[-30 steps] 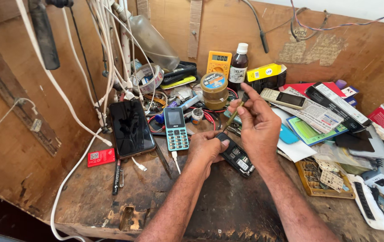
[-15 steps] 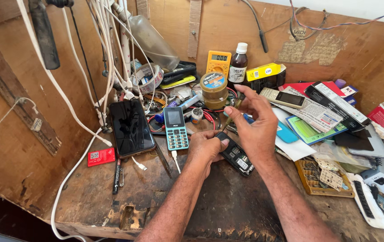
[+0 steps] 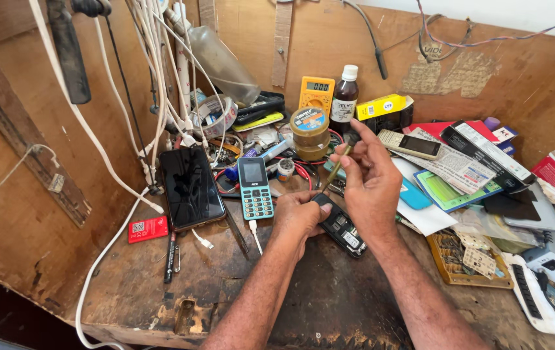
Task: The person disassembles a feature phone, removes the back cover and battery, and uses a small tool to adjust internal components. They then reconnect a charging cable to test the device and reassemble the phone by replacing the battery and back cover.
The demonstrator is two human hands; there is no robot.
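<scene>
Left hand point(image 3: 300, 217) clamps the opened black phone point(image 3: 342, 227), lying near-right to far-left on the bench point(image 3: 329, 304); right hand point(image 3: 369, 178) pinches a slim tool point(image 3: 337, 165) just above it.

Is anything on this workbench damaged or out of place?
Yes. The wooden bench has a chipped hole near its front edge. The small black phone under the left hand lies with its back cover off. The right hand holds a thin tool.
</scene>
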